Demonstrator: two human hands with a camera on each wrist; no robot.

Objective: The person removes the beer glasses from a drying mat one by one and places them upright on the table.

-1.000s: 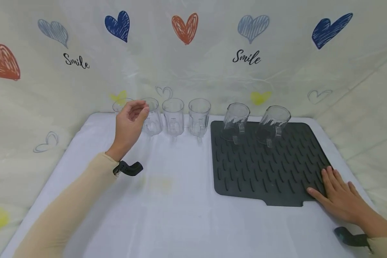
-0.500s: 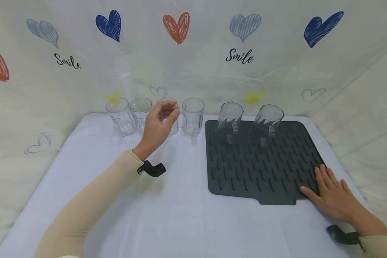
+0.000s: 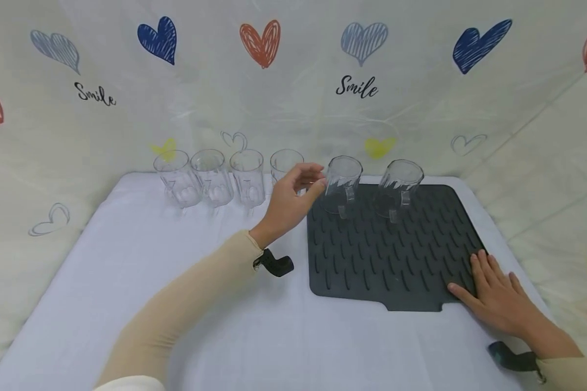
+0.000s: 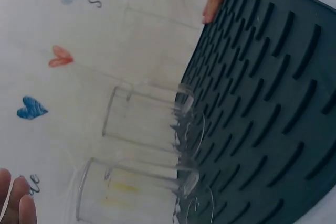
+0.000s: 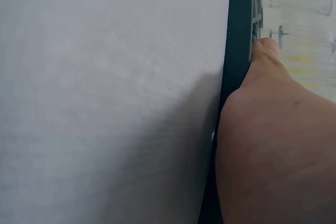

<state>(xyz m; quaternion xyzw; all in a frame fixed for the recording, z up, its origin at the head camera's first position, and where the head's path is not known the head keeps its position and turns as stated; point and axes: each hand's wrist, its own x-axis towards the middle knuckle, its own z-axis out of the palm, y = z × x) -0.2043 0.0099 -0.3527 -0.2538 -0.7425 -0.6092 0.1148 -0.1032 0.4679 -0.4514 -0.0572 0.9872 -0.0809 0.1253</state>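
My left hand (image 3: 292, 198) hovers at the back of the table with fingers loosely bent and holding nothing. It overlaps a clear glass mug (image 3: 287, 157) in the head view, its fingertips beside another glass mug (image 3: 343, 176) on the dark ridged mat (image 3: 372, 255). A second mug (image 3: 400, 182) stands on that mat, further right. In the left wrist view, the left fingers (image 4: 18, 203) appear at the lower left, apart from the two mugs. My right hand (image 3: 501, 298) lies flat with spread fingers on the mat's right front corner.
More clear glass mugs (image 3: 247, 176) stand in a row on the white cloth (image 3: 215, 347), left of the mat. A pale sheet printed with hearts (image 3: 260, 43) rises behind the table. Each wrist wears a black camera mount (image 3: 276, 264).
My left hand has swept right along the row, from the left mugs to the mat's left edge. The head view has turned slightly right. The right hand keeps its place on the mat.
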